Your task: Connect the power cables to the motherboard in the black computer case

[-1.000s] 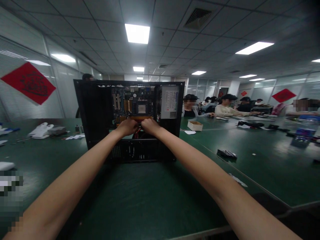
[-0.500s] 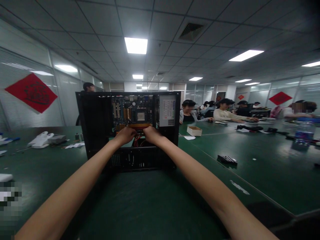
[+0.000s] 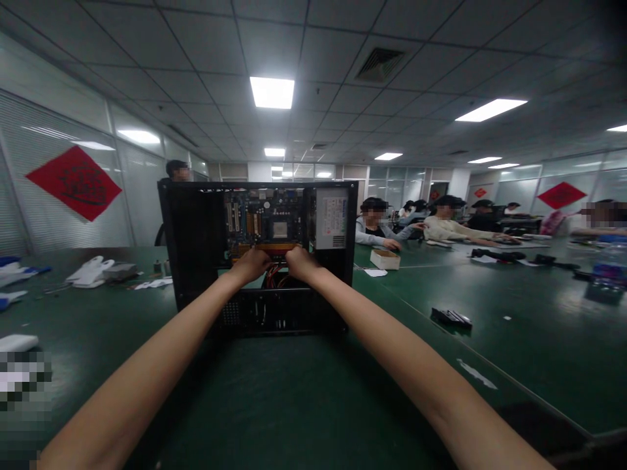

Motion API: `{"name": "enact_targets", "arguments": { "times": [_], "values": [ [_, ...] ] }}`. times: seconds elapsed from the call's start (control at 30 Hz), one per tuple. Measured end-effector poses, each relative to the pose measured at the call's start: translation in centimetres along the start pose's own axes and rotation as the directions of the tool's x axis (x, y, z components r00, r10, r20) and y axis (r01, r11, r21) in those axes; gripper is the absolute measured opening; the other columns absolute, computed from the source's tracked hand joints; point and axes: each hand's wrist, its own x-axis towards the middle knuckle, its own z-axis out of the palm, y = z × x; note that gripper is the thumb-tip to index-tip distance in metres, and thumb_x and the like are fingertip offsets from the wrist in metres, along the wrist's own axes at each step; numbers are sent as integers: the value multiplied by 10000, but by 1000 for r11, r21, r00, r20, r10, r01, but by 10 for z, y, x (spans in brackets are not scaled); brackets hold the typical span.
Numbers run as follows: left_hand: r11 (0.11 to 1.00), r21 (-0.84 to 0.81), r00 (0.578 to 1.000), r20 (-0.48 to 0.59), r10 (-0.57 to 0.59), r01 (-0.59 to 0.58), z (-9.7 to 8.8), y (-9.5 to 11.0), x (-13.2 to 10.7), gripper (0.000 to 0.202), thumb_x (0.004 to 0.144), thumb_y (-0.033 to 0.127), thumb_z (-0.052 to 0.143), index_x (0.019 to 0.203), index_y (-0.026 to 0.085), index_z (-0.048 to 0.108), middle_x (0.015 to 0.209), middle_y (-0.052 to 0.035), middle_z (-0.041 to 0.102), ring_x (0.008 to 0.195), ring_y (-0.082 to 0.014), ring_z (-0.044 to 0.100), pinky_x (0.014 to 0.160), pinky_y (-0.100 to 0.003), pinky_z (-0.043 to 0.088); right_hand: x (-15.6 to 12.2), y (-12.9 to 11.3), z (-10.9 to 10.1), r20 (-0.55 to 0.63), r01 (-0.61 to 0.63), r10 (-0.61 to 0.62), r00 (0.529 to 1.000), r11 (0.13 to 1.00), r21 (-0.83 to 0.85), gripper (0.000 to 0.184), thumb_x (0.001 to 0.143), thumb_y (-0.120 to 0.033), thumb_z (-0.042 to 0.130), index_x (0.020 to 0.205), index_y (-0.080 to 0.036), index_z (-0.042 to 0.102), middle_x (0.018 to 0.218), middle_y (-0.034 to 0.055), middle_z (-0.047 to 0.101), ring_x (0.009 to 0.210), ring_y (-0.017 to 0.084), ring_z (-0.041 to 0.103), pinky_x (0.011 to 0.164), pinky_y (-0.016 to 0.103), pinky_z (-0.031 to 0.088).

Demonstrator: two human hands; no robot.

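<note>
A black computer case [image 3: 274, 313] stands on the green table [image 3: 284, 391], mid-scene, its open side facing near. Inside, the left hand [image 3: 251, 264] and right hand [image 3: 301, 263] are at the lower part of the motherboard [image 3: 267, 215], by some orange strips [image 3: 278, 248]. Both have curled fingers, but the tips are hidden; I can't tell whether they grip anything. Reddish cables [image 3: 274, 277] bunch between them, fading into shadow. Tabletop stretches from the case's lower edge to the near side; well apart on the right lies a dark part [image 3: 451, 318], a white box [image 3: 385, 259] farther off.
</note>
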Motion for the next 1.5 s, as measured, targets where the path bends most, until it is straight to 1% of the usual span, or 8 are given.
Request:
{"name": "enact_targets", "arguments": {
  "times": [0.23, 0.37, 0.47, 0.6, 0.8, 1.07, 1.33, 1.5],
  "values": [
    [993, 105, 998, -29, -59, 61, -7, 5, -13, 326, 969, 368, 496, 1069, 240, 778, 1078, -112, 766, 987, -280, 716, 776, -321, 506, -3, -3, 1, -36, 13, -14, 999, 1000, -20, 314, 896, -116, 568, 1164, -103, 729, 1132, 230, 717, 1063, 278, 706, 870, 322, 550],
    [996, -34, 990, -113, -81, 78, -12, 2, -22, 329, 968, 392, 490, 990, 241, 783, 945, -68, 782, 908, -236, 720, 745, -289, 488, -14, -2, -5, -90, 47, -49, 995, 998, -32, 312, 1001, -222, 448, 1103, -126, 727, 1076, 183, 741, 1000, 274, 725, 808, 328, 554],
    [972, -227, 988, -120, -94, 65, -15, 7, -38, 420, 984, 432, 453, 853, 194, 773, 762, -53, 758, 769, -210, 709, 680, -272, 463, -40, 6, -9, -145, 99, -108, 983, 993, -72, 412, 1050, -368, 369, 1071, -151, 718, 1032, 159, 750, 930, 283, 735, 748, 347, 543],
    [982, -184, 994, -85, -70, 53, -12, 28, -74, 460, 985, 496, 435, 844, 234, 785, 827, -52, 770, 776, -228, 703, 615, -283, 408, -94, 29, -6, -114, 197, -221, 969, 962, -189, 483, 1057, -451, 333, 993, -164, 717, 897, 146, 751, 793, 274, 729, 704, 354, 488],
    [937, -123, 917, -197, -347, 328, -7, 50, -87, 488, 951, 596, 421, 989, 310, 814, 929, -61, 788, 898, -293, 717, 661, -317, 437, -134, 54, 9, -100, 324, -388, 916, 864, -385, 378, 985, -94, 369, 1255, -87, 634, 969, 180, 708, 870, 247, 664, 849, 377, 403],
    [860, -208, 859, -129, -495, 465, -2, 11, -53, 485, 905, 608, 438, 912, 298, 811, 929, -58, 788, 924, -303, 720, 690, -320, 482, -112, 31, 18, -140, 312, -395, 908, 860, -405, 397, 939, -50, 381, 1261, -57, 613, 956, 172, 698, 835, 258, 659, 815, 388, 420],
    [809, -264, 817, -109, -566, 526, 1, -18, -32, 484, 892, 579, 429, 880, 273, 804, 871, -67, 775, 874, -294, 719, 676, -313, 481, -101, -8, 6, -86, 286, -331, 940, 898, -335, 380, 941, -49, 391, 1247, 10, 609, 968, 218, 719, 871, 268, 696, 861, 403, 479],
    [839, -284, 842, -150, -518, 465, 8, -51, -31, 522, 917, 560, 401, 886, 218, 793, 846, -81, 764, 811, -247, 697, 642, -286, 427, -91, -55, -4, -88, 268, -299, 950, 928, -261, 338, 923, -34, 432, 1160, 47, 659, 927, 256, 722, 851, 267, 716, 870, 427, 512]
  ]
}}
